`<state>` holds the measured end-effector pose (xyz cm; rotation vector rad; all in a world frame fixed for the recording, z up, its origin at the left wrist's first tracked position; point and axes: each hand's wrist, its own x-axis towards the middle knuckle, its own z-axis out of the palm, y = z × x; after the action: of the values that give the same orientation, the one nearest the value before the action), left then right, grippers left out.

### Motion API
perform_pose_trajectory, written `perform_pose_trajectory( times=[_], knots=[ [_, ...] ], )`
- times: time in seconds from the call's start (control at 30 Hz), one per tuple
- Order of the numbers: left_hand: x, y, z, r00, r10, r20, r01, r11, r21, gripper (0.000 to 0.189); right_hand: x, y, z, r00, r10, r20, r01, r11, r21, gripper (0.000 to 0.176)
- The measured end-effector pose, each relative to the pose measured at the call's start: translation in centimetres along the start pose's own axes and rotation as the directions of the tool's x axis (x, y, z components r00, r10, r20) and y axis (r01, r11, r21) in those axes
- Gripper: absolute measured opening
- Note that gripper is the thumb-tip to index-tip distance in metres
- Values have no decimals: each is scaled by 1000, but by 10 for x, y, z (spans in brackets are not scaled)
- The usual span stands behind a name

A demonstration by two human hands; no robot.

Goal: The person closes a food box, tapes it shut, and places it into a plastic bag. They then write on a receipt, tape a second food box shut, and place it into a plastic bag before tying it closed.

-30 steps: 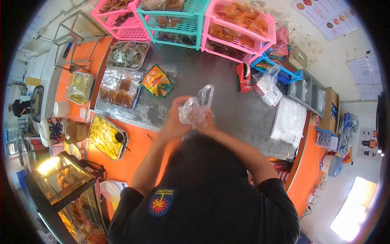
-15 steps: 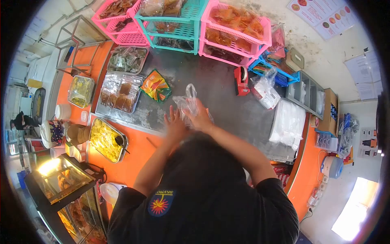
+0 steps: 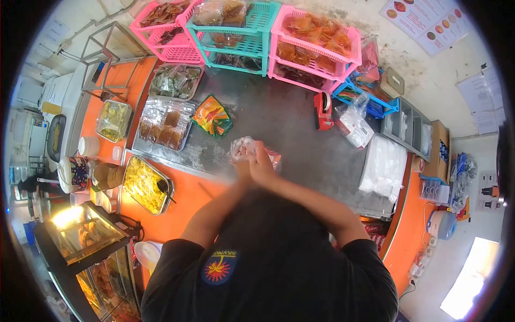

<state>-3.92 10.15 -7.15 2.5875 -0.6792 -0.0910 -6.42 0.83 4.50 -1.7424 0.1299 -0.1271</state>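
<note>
A small clear plastic bag (image 3: 244, 148) with reddish-brown food inside lies on the grey steel counter (image 3: 300, 129). Both hands rest pressed together on top of it. My right hand (image 3: 264, 163) lies flat over the bag with straight fingers. My left hand (image 3: 242, 165) is tucked against it on the left, mostly hidden by the right hand. The bag's crumpled top pokes out past the fingertips.
A red tape dispenser (image 3: 323, 110), a bag of plastic sacks (image 3: 354, 121) and a stack of clear bags (image 3: 383, 163) are to the right. Trays of packed snacks (image 3: 163, 122), an orange packet (image 3: 212, 115) and a tray of yellow chips (image 3: 144, 184) lie to the left. Pink and teal racks (image 3: 252, 32) stand behind.
The bag was held up in both hands, then brought down to the counter. Both hands have closed together flat over it, flattening its raised top.
</note>
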Motion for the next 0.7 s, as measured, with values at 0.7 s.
perform_pose_trajectory(
  times=[0.7],
  knots=[
    [72,82,-136,913,47,405,41,978,-206,39,-41,18,-169,559,-771,306,473,-7,-881,66]
  ],
)
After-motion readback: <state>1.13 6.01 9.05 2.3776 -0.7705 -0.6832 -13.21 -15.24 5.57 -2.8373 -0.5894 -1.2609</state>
